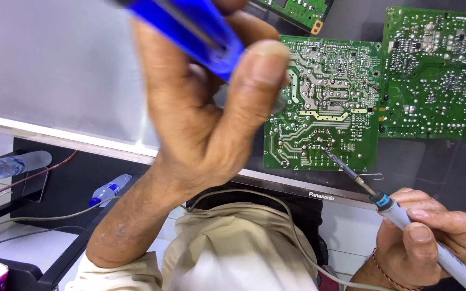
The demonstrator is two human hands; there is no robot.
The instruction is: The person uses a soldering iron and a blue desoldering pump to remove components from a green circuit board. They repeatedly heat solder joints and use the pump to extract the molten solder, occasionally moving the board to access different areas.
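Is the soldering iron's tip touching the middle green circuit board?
Yes, the right hand holds the soldering iron with its tip on the middle green circuit board.

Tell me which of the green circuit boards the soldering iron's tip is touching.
The middle green board, the one lying between the larger board at right and the partly cut-off board at the top edge. The soldering iron in the right hand touches its lower part.
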